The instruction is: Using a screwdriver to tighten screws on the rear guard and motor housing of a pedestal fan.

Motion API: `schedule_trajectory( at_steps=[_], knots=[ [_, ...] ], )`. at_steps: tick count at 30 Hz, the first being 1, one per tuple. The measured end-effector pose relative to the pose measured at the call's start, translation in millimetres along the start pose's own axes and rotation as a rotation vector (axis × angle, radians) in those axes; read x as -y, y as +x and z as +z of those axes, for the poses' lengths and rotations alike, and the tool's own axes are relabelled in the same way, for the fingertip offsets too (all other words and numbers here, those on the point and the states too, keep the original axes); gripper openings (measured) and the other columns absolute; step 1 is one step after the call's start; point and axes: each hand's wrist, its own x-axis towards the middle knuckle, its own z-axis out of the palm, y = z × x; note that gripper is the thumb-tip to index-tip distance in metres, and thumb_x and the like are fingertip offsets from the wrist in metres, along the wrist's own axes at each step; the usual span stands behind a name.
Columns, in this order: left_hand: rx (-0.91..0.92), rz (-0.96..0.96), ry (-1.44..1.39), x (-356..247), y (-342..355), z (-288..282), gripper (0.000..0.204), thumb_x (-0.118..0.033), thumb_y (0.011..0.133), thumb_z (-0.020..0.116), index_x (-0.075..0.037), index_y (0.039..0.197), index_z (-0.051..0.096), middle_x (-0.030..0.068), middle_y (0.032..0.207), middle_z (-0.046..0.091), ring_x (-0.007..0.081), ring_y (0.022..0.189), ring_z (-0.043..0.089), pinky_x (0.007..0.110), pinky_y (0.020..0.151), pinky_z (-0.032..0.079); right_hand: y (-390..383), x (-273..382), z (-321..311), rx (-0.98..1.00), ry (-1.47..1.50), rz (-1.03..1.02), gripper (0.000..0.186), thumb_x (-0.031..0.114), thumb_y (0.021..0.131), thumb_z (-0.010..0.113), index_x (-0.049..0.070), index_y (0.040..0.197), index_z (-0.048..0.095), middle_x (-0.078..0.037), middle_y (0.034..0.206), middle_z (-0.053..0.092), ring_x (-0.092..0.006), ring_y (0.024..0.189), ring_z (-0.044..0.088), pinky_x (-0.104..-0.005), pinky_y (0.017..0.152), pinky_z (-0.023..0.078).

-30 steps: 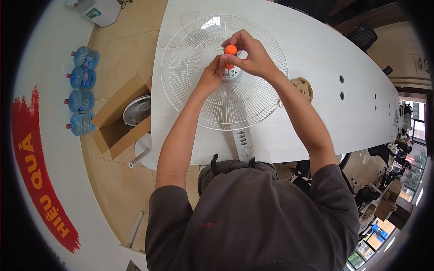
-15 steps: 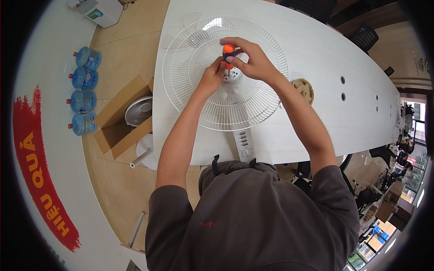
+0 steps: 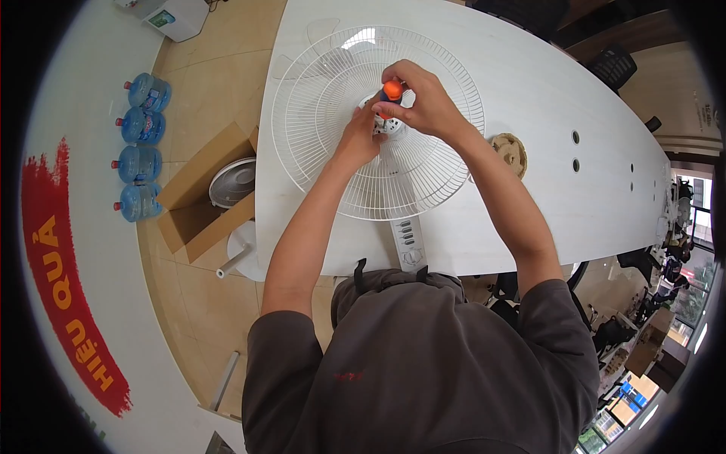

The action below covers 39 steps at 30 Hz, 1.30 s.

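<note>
A screwdriver with an orange and dark blue handle stands nearly upright, its tip down at the white fan hub. My right hand is closed round the handle, fingers curled over its far side and thumb in front. Low beside the hub, my left hand is closed, its thumb near the hub's front edge; what its fingers grip is partly hidden. Around the hub spreads the round white wire fan grille, lying on the table. The fan's neck with its control panel points toward my waist.
Clear fan blades lie beyond the grille on the white table. A beige moulded tray sits right of it. On the floor at left are an open cardboard box, a round white base and several blue water bottles.
My left hand has slid down from the screwdriver toward the hub. The screwdriver has tipped slightly and its handle top moved a little right, with my right hand regripping it.
</note>
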Motion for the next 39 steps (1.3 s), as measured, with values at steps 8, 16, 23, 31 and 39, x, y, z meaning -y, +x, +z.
schedule_trajectory(
  at_steps=[8, 16, 23, 31, 39],
  knots=[
    [-0.217, 0.005, -0.007, -7, 1, 19, 0.101, 0.0, 0.078, 0.077, -0.019, 0.16, 0.022, 0.0107, 0.135, 0.058, 0.0284, 0.126, 0.055, 0.045, 0.109, 0.041, -8, 1, -3, 0.006, -0.105, 0.052, 0.047, 0.028, 0.076, 0.088, 0.004, 0.097, 0.053, -0.01, 0.086, 0.057, -0.024, 0.076, 0.055, -0.0343, 0.07, 0.048],
    [-0.336, -0.042, 0.189, -8, -1, 27, 0.102, -0.017, 0.075, 0.084, -0.007, 0.158, 0.025, 0.0106, 0.132, 0.059, 0.027, 0.126, 0.055, 0.043, 0.103, 0.044, -17, -8, 6, -0.005, -0.038, 0.095, 0.048, 0.026, 0.079, 0.087, 0.004, 0.103, 0.051, -0.011, 0.093, 0.066, -0.0249, 0.078, 0.065, -0.034, 0.071, 0.053],
    [-0.273, -0.062, 0.171, 6, -7, 21, 0.103, -0.035, 0.069, 0.09, 0.0, 0.15, 0.037, 0.0212, 0.142, 0.053, 0.0368, 0.139, 0.044, 0.047, 0.112, 0.037, -27, -9, 0, -0.028, -0.015, 0.054, 0.034, 0.02, 0.085, 0.08, 0.004, 0.105, 0.057, -0.012, 0.09, 0.065, -0.0277, 0.076, 0.064, -0.0345, 0.069, 0.052],
    [-0.26, -0.081, 0.115, 0, -13, 16, 0.111, -0.04, 0.06, 0.094, 0.003, 0.146, 0.04, 0.0188, 0.143, 0.054, 0.0351, 0.142, 0.04, 0.047, 0.115, 0.034, -23, -6, 2, -0.079, -0.086, 0.027, 0.028, 0.016, 0.084, 0.081, 0.001, 0.097, 0.062, -0.011, 0.086, 0.065, -0.0243, 0.071, 0.064, -0.0321, 0.064, 0.052],
    [-0.223, -0.148, 0.158, -6, -14, 19, 0.111, -0.048, 0.064, 0.09, -0.004, 0.151, 0.036, 0.0152, 0.149, 0.048, 0.0285, 0.145, 0.037, 0.045, 0.118, 0.03, -34, -5, 12, -0.222, -0.241, 0.008, 0.027, 0.012, 0.082, 0.083, 0.002, 0.095, 0.062, -0.01, 0.082, 0.064, -0.0197, 0.066, 0.063, -0.0296, 0.059, 0.052]
  ],
)
